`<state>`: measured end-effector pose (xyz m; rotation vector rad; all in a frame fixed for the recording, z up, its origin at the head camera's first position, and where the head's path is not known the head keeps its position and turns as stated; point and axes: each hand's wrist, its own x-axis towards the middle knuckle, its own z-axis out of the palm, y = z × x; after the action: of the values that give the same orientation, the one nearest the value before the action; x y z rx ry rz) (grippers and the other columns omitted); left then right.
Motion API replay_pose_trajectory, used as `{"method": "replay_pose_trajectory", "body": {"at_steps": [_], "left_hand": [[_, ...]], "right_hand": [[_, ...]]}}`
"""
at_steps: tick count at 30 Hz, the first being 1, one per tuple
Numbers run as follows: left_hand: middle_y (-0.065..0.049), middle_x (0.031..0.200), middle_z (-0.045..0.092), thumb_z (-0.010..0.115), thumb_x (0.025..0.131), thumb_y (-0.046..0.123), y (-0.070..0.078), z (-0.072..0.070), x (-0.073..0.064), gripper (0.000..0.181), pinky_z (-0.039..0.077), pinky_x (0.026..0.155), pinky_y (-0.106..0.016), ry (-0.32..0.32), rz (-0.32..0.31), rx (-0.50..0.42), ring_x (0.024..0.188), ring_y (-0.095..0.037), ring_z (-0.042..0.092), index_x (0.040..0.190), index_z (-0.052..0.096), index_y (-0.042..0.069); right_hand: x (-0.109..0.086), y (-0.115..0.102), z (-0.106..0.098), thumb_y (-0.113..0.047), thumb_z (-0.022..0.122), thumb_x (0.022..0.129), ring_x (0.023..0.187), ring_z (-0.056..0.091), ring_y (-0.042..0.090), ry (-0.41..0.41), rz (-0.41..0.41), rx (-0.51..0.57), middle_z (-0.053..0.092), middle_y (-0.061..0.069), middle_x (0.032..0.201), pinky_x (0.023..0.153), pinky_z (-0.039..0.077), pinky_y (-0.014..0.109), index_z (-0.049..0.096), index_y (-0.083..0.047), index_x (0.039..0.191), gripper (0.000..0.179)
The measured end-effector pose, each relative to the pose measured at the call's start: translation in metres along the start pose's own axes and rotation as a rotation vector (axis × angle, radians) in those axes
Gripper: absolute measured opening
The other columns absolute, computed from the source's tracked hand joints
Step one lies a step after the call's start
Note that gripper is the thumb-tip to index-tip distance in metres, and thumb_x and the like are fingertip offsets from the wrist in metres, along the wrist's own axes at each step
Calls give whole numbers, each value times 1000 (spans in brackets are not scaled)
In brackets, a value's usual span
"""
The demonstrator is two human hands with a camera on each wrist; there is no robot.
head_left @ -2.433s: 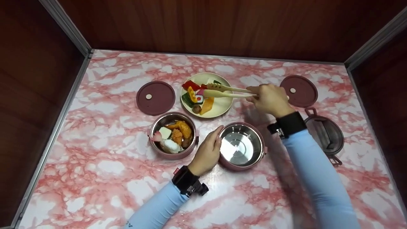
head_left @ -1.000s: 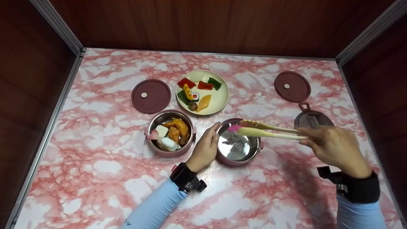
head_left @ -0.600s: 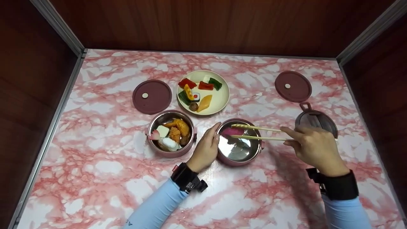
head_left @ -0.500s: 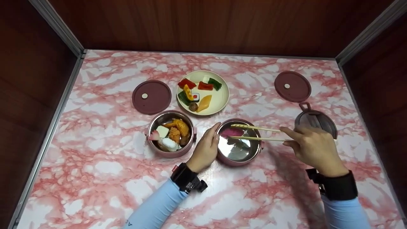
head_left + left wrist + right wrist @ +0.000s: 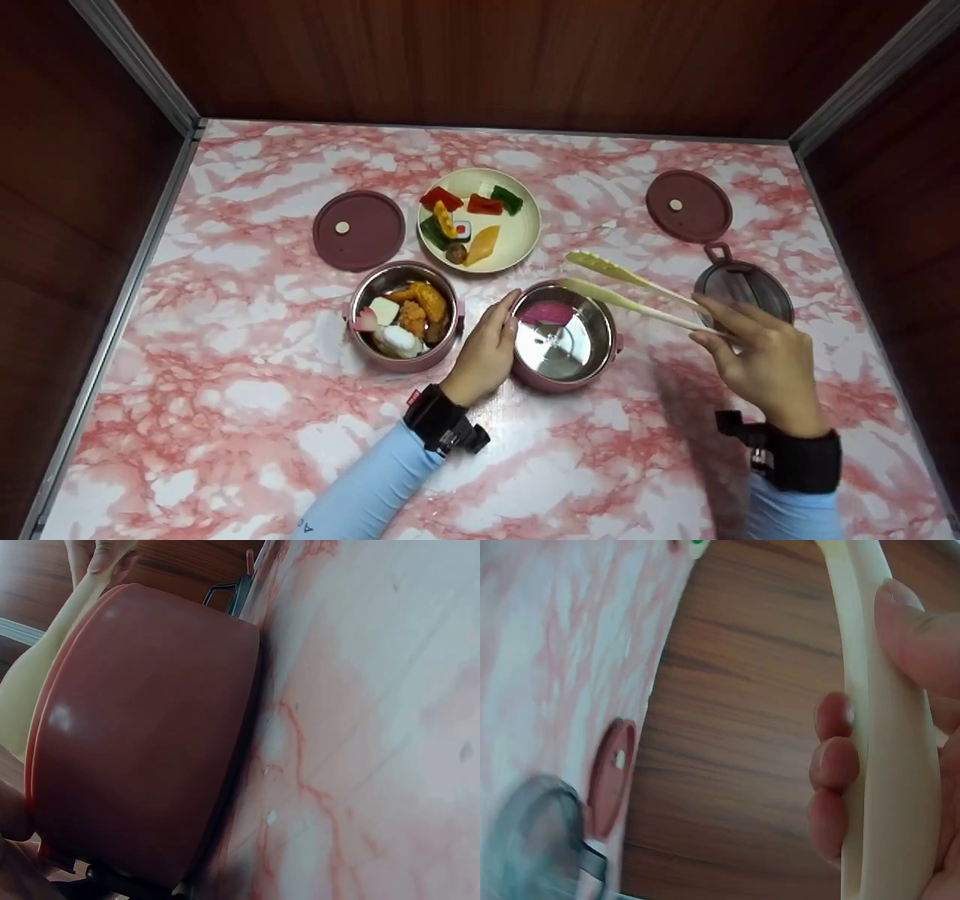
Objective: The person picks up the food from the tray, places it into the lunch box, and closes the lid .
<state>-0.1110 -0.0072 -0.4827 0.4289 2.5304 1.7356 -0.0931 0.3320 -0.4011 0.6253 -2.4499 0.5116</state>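
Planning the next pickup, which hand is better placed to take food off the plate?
Probably the right hand: it holds open, empty tongs. The left hand rests against a pot, without a tool.

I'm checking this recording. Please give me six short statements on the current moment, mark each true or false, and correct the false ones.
1. The right hand holds the tongs. True.
2. A pink piece lies inside the pot that the left hand touches. True.
3. The tongs are pinching the pink piece. False: the tongs stand open and hold nothing.
4. The plate bears a red piece beside a green piece. True.
5. Lids cover both pots. False: both maroon lids lie on the table.
6. The other pot is empty. False: the second pot holds several food-like pieces.
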Motion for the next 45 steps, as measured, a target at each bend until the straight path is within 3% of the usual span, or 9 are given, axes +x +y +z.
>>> {"method": "replay_pose_trajectory", "body": {"at_steps": [4, 8, 16, 21, 27, 32, 37, 41, 45], "left_hand": [[-20, 150, 42, 36, 107, 12, 0, 0, 1, 46, 27, 117, -38, 0, 16, 18, 139, -30, 38, 151, 34, -1], [-19, 150, 41, 36, 107, 13, 0, -1, 1, 46, 27, 117, -38, 2, 14, 20, 139, -31, 37, 152, 34, 0], [-18, 150, 42, 36, 107, 13, -2, -1, 1, 46, 27, 117, -37, 7, 19, 18, 139, -29, 38, 151, 34, 0], [-18, 150, 42, 37, 107, 13, -2, 0, 2, 46, 27, 117, -37, 9, 14, 11, 139, -29, 38, 152, 34, 0], [-18, 151, 41, 36, 107, 12, -2, -1, 2, 46, 27, 117, -37, 12, 16, 7, 140, -29, 37, 152, 34, 0], [-19, 150, 42, 37, 107, 10, -3, -3, 1, 45, 27, 117, -37, 20, 24, 9, 140, -29, 37, 150, 35, -3], [-19, 149, 43, 39, 106, 9, -3, -1, 2, 45, 28, 116, -37, 21, 20, 23, 139, -30, 39, 150, 36, -2], [-19, 148, 44, 39, 106, 10, -3, 0, 2, 45, 29, 116, -37, 17, 23, 31, 138, -30, 40, 150, 36, -1], [-19, 148, 44, 39, 106, 10, -2, 1, 1, 46, 29, 116, -37, 15, 21, 33, 138, -30, 40, 151, 35, -1]], "right_hand": [[-16, -4, 10, 2, 87, 67, 74, 64, 6, 44, 118, 112, 73, 6, 86, 66, 45, 14, 73, -16, 122, 60], [-25, -5, 17, 2, 87, 68, 77, 58, -5, 52, 178, 133, 73, 5, 86, 65, 43, 14, 73, -18, 122, 60], [-29, -4, 21, -2, 86, 72, 70, 60, 2, 12, 208, 113, 73, 6, 86, 59, 43, 20, 73, -14, 122, 53], [-16, -1, 21, -4, 88, 71, 67, 64, 16, -14, 186, 82, 74, 7, 86, 59, 44, 24, 73, -14, 121, 53], [38, 6, 18, -18, 87, 73, 62, 61, 26, -69, -24, -32, 65, 6, 75, 48, 45, 47, 74, -15, 120, 49], [103, 4, 26, -26, 83, 79, 58, 61, 35, -158, -229, -107, 67, 13, 84, 42, 44, 51, 74, -16, 120, 43], [161, -4, 43, -24, 81, 79, 52, 53, 33, -244, -430, -165, 57, 12, 71, 42, 43, 51, 73, -12, 111, 35], [195, -14, 54, -24, 80, 78, 57, 54, 35, -364, -510, -252, 55, 12, 69, 44, 43, 51, 70, -11, 100, 28], [220, -26, 65, -25, 79, 79, 65, 57, 37, -479, -560, -292, 59, 15, 77, 46, 47, 51, 70, -11, 101, 28]]}}
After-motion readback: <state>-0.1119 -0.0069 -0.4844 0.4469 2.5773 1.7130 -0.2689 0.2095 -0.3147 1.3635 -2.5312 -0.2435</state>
